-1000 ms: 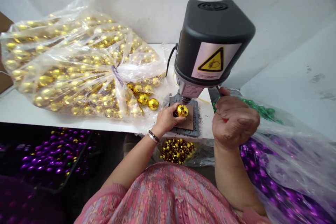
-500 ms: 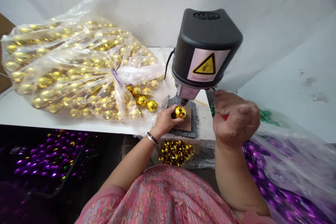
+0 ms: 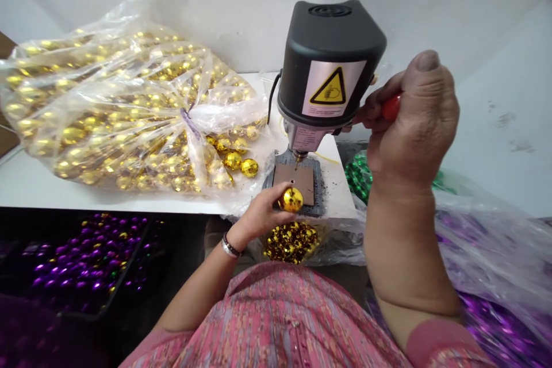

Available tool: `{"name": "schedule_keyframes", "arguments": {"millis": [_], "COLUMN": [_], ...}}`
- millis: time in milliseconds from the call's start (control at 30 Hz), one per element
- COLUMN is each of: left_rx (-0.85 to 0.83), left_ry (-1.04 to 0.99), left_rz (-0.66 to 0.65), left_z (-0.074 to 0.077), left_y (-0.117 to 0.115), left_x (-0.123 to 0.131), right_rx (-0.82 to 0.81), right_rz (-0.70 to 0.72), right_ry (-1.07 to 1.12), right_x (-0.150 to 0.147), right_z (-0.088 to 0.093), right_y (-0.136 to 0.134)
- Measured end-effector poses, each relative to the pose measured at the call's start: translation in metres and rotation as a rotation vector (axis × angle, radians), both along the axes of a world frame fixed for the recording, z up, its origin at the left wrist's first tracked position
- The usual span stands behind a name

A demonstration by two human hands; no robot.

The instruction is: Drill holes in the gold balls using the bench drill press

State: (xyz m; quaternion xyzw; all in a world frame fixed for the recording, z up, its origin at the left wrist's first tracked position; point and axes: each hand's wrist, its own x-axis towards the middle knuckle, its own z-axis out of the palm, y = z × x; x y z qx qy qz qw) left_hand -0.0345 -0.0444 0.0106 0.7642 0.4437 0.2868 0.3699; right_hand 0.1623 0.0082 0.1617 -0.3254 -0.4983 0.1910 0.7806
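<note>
Between the thumb and fingers of my left hand is a shiny gold ball, near the front edge of the drill press base. Behind the ball, a brown board with a small hole lies on that base. Above it the drill bit hangs clear of the ball, under the black motor housing with its yellow warning label. My right hand, raised to the right of the housing, is closed round the drill press handle, whose red knob shows between the fingers.
A tied clear bag of gold balls covers the table's left side, with loose gold balls beside it. Below the front edge sits a bag of gold balls. Purple balls lie lower left; green balls and purple ones are at right.
My left hand has drawn the gold ball toward me, out from under the drill bit. My right hand has risen with the handle, and the bit now shows above the board.
</note>
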Motion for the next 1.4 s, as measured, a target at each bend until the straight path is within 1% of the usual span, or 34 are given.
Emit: {"name": "schedule_keyframes", "arguments": {"millis": [33, 67, 100, 133, 167, 267, 300, 333, 433, 533, 600, 667, 767, 867, 933, 1000, 1100, 1167, 1200, 1267, 1400], "left_rx": [0.002, 0.004, 0.007, 0.010, 0.018, 0.075, 0.101, 0.118, 0.059, -0.047, -0.066, -0.061, -0.089, -0.150, -0.169, -0.228, -0.471, -0.612, -0.651, -0.660, -0.500], "left_ry": [0.005, 0.014, 0.029, 0.048, 0.076, 0.221, 0.282, 0.343, 0.529, 0.692, 0.727, 0.688, 0.544, 0.355, 0.171, -0.084, -0.476, -0.627, -0.648, -0.605, -0.401], "left_rz": [-0.058, -0.088, -0.076, -0.016, 0.086, 0.480, 0.571, 0.620, 0.661, 0.651, 0.621, 0.592, 0.587, 0.642, 0.663, 0.603, 0.407, 0.331, 0.319, 0.329, 0.391], "left_z": [0.001, 0.002, 0.002, 0.002, 0.002, 0.003, 0.004, 0.005, 0.009, 0.010, 0.008, 0.003, -0.005, -0.009, -0.006, 0.000, 0.014, 0.020, 0.021, 0.020, 0.008], "left_y": [-0.003, -0.004, -0.004, 0.000, 0.005, 0.031, 0.041, 0.050, 0.067, 0.072, 0.072, 0.073, 0.077, 0.080, 0.076, 0.069, 0.054, 0.048, 0.046, 0.046, 0.053], "left_x": [-0.004, -0.007, -0.010, -0.013, -0.016, -0.028, -0.031, -0.034, -0.037, -0.030, -0.025, -0.021, -0.022, -0.028, -0.034, -0.040, -0.042, -0.037, -0.032, -0.019, 0.004], "right_rx": [0.001, 0.000, 0.001, 0.005, 0.011, 0.031, 0.036, 0.040, 0.055, 0.064, 0.065, 0.062, 0.045, 0.028, 0.031, 0.041, 0.049, 0.060, 0.061, 0.053, 0.007], "right_rz": [0.000, 0.000, -0.001, -0.004, -0.009, -0.021, -0.024, -0.028, -0.041, -0.058, -0.070, -0.063, -0.033, -0.032, -0.036, -0.015, 0.019, 0.017, 0.014, 0.011, 0.000], "right_ry": [0.003, 0.003, 0.002, 0.002, 0.004, 0.004, 0.002, -0.003, -0.025, -0.057, -0.078, -0.086, -0.076, -0.084, -0.097, -0.095, -0.073, -0.064, -0.066, -0.079, -0.107], "right_x": [0.000, 0.000, 0.000, 0.000, 0.000, 0.001, 0.001, 0.000, 0.000, -0.001, -0.001, -0.001, -0.001, -0.001, -0.002, -0.002, -0.003, -0.003, -0.003, -0.003, -0.004], "right_z": [-0.001, -0.001, -0.001, -0.001, -0.002, -0.003, -0.003, -0.004, -0.006, -0.008, -0.009, -0.009, -0.010, -0.009, -0.009, -0.009, -0.008, -0.007, -0.007, -0.006, -0.003], "right_y": [0.000, 0.000, 0.000, 0.001, 0.001, 0.001, 0.001, 0.000, -0.001, -0.002, -0.003, -0.004, -0.006, -0.008, -0.010, -0.011, -0.010, -0.010, -0.010, -0.011, -0.016]}}
